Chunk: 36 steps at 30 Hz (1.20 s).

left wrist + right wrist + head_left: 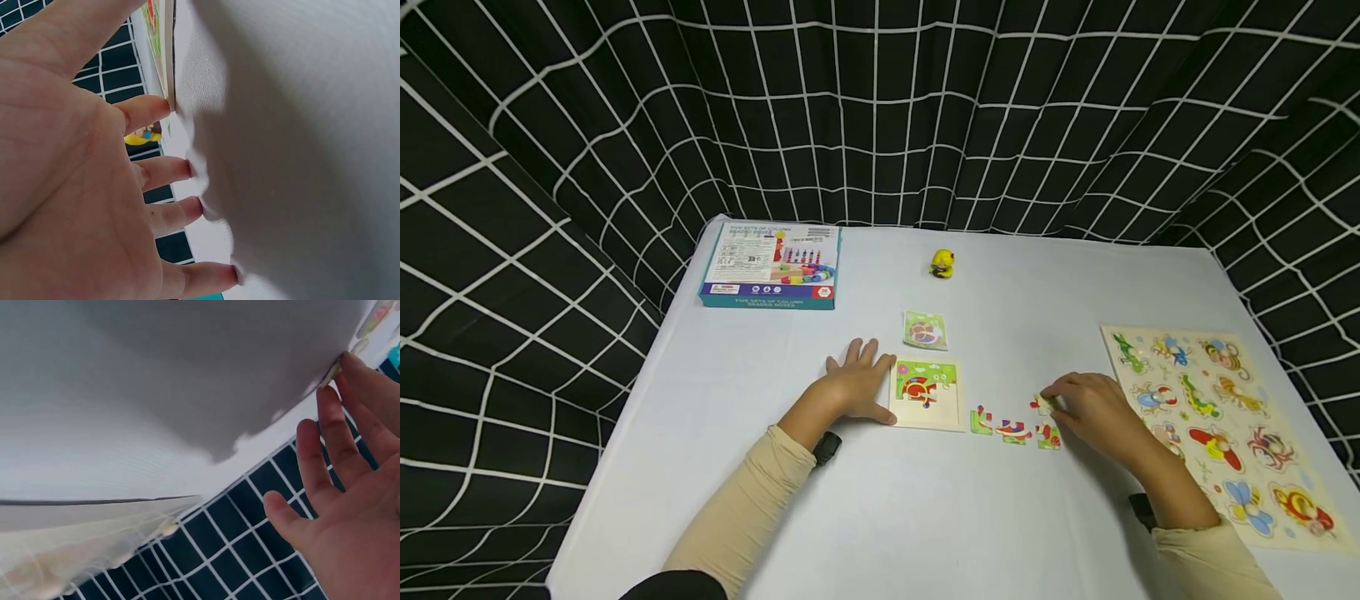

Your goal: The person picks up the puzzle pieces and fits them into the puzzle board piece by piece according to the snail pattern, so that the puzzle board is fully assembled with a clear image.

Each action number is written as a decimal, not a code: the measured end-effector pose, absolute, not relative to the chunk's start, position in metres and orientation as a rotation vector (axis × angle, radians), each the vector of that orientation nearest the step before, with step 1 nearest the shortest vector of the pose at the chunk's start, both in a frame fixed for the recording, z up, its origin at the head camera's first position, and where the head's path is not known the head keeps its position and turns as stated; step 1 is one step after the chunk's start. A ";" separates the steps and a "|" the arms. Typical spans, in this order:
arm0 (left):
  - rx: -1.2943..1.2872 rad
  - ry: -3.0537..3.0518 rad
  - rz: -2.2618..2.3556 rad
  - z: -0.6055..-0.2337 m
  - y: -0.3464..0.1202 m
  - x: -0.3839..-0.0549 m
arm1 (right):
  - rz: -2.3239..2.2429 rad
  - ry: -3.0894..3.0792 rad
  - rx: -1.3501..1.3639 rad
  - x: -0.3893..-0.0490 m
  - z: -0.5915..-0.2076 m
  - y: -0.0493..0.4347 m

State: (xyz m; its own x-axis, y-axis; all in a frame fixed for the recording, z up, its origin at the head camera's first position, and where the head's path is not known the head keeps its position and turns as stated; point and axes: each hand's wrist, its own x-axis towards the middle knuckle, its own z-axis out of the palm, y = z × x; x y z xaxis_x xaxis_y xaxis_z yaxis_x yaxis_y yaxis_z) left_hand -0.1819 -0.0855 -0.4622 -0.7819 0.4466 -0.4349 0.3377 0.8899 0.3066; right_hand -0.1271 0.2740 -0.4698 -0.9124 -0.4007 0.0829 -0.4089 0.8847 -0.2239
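Observation:
My left hand (pixel 857 387) rests on the table with its fingers spread, its thumb and index fingertip against the left edge of a small square puzzle board (pixel 928 417). Joined pieces with a red, striped picture (pixel 919 389) and green parts fill the board's upper area; the lower part is bare wood. To the right, my right hand (pixel 1093 412) pinches a puzzle piece (pixel 1042 405) between thumb and fingertips, low over the table. Three loose puzzle pieces lie between board and hand: a green one (pixel 981 420), a striped one (pixel 1013 432) and a red-green one (pixel 1048 436).
A picture card (pixel 925 331) lies behind the board, and a yellow toy figure (pixel 942 263) stands farther back. At the back left is a flat box (pixel 771 267). A large insect peg board (pixel 1292 508) lies on the right, partly under my right forearm. Black gridded cloth surrounds the table.

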 end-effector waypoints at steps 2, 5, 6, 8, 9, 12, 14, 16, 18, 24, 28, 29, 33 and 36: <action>0.569 2.541 0.280 -0.464 -0.085 -0.182 | 0.357 -2.989 0.658 -0.127 -0.471 0.272; 0.573 2.539 0.268 -0.467 -0.084 -0.182 | 0.338 -2.948 0.686 -0.127 -0.471 0.263; 0.573 2.539 0.265 -0.468 -0.083 -0.182 | 0.341 -2.940 0.697 -0.127 -0.471 0.258; 0.572 2.541 0.268 -0.469 -0.083 -0.182 | 0.352 -2.944 0.720 -0.129 -0.469 0.246; 0.571 2.541 0.270 -0.469 -0.082 -0.182 | 0.359 -2.948 0.733 -0.131 -0.468 0.239; 0.561 2.538 0.275 -0.469 -0.082 -0.181 | 0.385 -2.954 0.789 -0.136 -0.467 0.219; 0.554 2.535 0.276 -0.469 -0.082 -0.180 | 0.378 -2.944 0.841 -0.140 -0.468 0.207; 0.548 2.536 0.276 -0.470 -0.082 -0.179 | 0.362 -2.931 0.898 -0.143 -0.469 0.196; 0.548 2.535 0.274 -0.471 -0.082 -0.178 | 0.349 -2.921 0.945 -0.145 -0.471 0.186; 0.555 2.535 0.267 -0.472 -0.082 -0.178 | 0.302 -2.903 1.031 -0.148 -0.476 0.167; 0.557 2.540 0.264 -0.471 -0.083 -0.178 | 0.255 -2.873 1.053 -0.149 -0.479 0.163; 0.558 2.541 0.265 -0.470 -0.083 -0.179 | 0.254 -2.863 1.054 -0.150 -0.479 0.162; 0.560 2.547 0.278 -0.468 -0.084 -0.181 | 0.245 -2.836 1.051 -0.151 -0.478 0.160; 0.556 2.549 0.285 -0.467 -0.084 -0.182 | 0.247 -2.847 1.038 -0.152 -0.477 0.159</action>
State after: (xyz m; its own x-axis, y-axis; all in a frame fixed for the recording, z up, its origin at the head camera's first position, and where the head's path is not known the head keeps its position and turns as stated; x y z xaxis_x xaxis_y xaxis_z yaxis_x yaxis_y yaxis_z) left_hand -0.1822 -0.0843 -0.4672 -0.7853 0.4385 -0.4371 0.3310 0.8940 0.3021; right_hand -0.1519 0.1586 -0.4769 -0.7624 -0.6294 0.1501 -0.6459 0.7544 -0.1172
